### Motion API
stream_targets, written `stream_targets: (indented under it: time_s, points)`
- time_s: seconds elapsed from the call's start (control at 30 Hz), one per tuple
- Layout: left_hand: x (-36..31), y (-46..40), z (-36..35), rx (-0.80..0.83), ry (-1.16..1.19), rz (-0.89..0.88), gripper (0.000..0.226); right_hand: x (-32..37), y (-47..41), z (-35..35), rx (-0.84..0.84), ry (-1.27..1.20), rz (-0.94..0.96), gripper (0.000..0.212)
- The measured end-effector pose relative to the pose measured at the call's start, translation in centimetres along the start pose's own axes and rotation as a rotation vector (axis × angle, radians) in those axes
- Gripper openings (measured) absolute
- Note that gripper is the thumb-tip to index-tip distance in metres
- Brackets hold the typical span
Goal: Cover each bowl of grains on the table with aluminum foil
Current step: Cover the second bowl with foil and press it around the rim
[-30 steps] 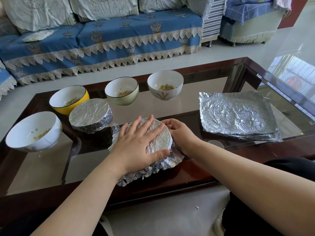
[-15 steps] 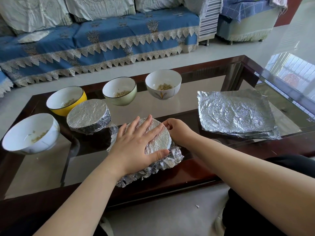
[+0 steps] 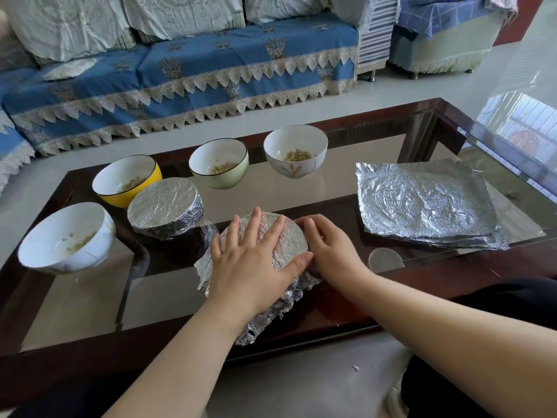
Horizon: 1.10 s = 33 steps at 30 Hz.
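A bowl under a foil sheet (image 3: 291, 236) stands near the table's front edge, the sheet's loose edges spreading out to the front and left. My left hand (image 3: 253, 260) lies flat on its top, fingers spread. My right hand (image 3: 330, 251) presses the foil against the bowl's right side. Behind it to the left stands a bowl fully wrapped in foil (image 3: 165, 208). Several uncovered bowls hold grains: a white one (image 3: 64, 238) at far left, a yellow one (image 3: 126, 180), a pale green one (image 3: 220, 167) and a white flowered one (image 3: 296, 150).
A stack of crumpled foil sheets (image 3: 425, 203) lies on the right of the glass-topped table (image 3: 301, 188) with its dark wood frame. A blue-covered sofa (image 3: 180, 73) stands behind the table. My dark-clothed knee (image 3: 494, 300) is at lower right.
My right hand has slid a little toward me along the bowl's right side, pressing the foil down. My left hand has stayed flat on top.
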<state>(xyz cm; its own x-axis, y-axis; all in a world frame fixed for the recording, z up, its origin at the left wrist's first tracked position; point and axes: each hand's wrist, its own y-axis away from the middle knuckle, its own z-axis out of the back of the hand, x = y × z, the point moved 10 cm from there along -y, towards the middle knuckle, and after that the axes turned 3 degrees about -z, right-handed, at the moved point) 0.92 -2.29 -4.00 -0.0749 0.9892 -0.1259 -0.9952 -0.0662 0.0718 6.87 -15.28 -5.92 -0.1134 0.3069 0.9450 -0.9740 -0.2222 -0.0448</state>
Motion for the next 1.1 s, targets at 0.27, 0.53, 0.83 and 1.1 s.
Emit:
stream_targets:
  time_s: [0.27,0.53,0.83,1.1]
  points:
    - [0.2,-0.1,-0.3,0.003,-0.021,-0.008,0.084,-1.1,1.0,-0.5,-0.09,-0.047,0.007,0.019]
    - [0.4,-0.3,-0.4,-0.016,-0.034,-0.019,0.084,-2.4,0.5,-0.5,-0.102,-0.084,-0.154,0.025]
    - [0.5,-0.4,-0.5,-0.016,-0.033,-0.017,0.086,-3.1,-0.2,-1.0,-0.066,-0.194,-0.246,0.017]
    - [0.6,-0.5,-0.5,-0.022,-0.039,-0.015,0.084,-2.9,-0.7,-2.0,0.026,-0.253,-0.267,0.012]
